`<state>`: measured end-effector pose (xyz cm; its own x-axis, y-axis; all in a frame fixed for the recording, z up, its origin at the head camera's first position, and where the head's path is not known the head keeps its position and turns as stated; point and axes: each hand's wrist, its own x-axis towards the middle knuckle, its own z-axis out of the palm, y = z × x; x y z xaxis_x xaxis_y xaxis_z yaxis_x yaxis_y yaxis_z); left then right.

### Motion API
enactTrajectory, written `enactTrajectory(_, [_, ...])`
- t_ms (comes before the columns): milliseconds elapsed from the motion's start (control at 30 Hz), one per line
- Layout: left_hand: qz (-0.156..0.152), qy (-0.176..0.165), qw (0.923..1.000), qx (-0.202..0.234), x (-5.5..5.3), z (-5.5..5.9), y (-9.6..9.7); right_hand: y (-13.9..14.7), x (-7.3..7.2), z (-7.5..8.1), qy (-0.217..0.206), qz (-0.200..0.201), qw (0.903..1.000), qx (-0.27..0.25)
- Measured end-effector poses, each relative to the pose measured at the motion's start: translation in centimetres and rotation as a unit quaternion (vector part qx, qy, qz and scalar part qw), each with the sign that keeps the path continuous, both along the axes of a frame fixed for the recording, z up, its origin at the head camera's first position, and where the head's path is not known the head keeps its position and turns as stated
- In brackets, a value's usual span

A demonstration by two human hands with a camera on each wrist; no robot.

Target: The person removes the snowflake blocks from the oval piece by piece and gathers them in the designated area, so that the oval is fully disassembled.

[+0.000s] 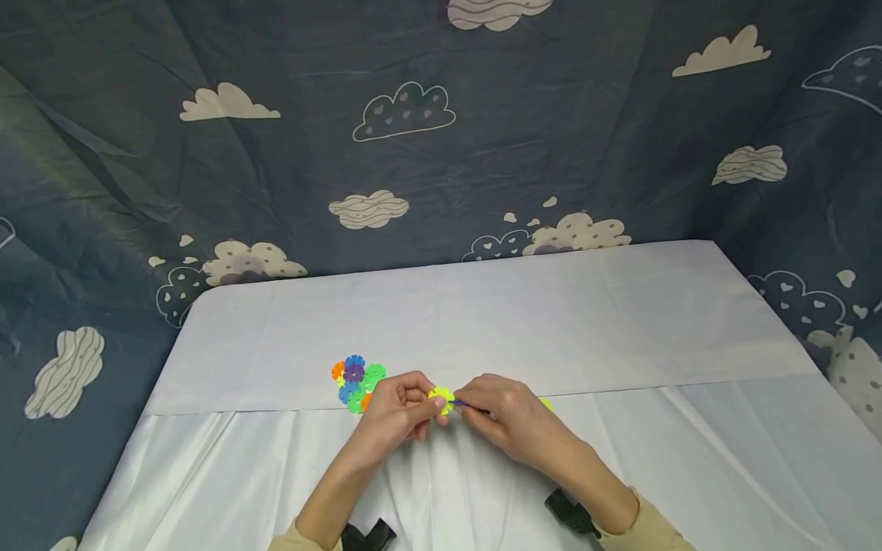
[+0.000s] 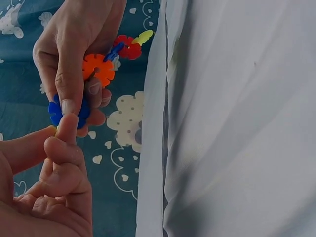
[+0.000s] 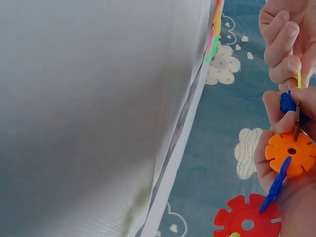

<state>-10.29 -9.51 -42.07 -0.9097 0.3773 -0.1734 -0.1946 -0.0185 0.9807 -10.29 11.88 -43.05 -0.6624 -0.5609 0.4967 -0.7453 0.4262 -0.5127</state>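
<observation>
Slightly left of the table's middle in the head view, my left hand (image 1: 400,409) pinches a yellow notched flower disc (image 1: 442,401) between thumb and fingers. My right hand (image 1: 513,419) pinches a blue flower disc (image 2: 55,114) edge-on against the yellow one, the fingertips of both hands close together. From the right hand hangs a chain of slotted discs: an orange disc (image 3: 291,154), a blue disc (image 3: 275,186) seen edge-on, a red disc (image 3: 247,216) and a yellow disc (image 2: 143,37) at its end. Fingers hide part of the joined pieces.
A cluster of joined flower discs (image 1: 354,375) in blue, purple, green and orange lies on the white-covered table (image 1: 482,321), just beyond my left hand. A dark cloud-print cloth (image 1: 413,168) hangs behind the table. Black straps (image 1: 572,511) are at both wrists.
</observation>
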Motion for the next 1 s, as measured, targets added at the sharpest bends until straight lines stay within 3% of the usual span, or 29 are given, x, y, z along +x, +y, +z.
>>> enactTrajectory(300, [0.005, 0.011, 0.9997, 0.019, 0.0, -0.2, 0.0, -0.3, -0.1, 0.1, 0.02, -0.009, 0.9993, -0.031])
enactTrajectory(433, [0.005, 0.01, 0.9999, 0.01, -0.2, -0.3, -0.1, -0.2, -0.2, 0.1, 0.01, -0.009, 0.9996, -0.026])
enactTrajectory(600, [0.013, 0.024, 0.9989, -0.038, -0.4, -0.2, -0.6, 0.2, -0.4, -0.1, -0.015, -0.014, 0.9997, -0.01])
enactTrajectory(833, [0.05, 0.026, 0.9926, -0.108, -1.2, -0.2, -2.4, 0.5, -0.4, 0.1, -0.068, -0.01, 0.9976, -0.004])
enactTrajectory(933, [0.064, 0.041, 0.9869, -0.142, -1.5, -0.2, -3.3, 0.5, -0.3, 0.3, -0.085, -0.006, 0.9964, -0.003])
enactTrajectory(1000, [0.072, 0.067, 0.9787, -0.18, -1.7, -0.3, -3.7, 0.5, -0.3, 0.4, -0.092, -0.007, 0.9958, -0.002])
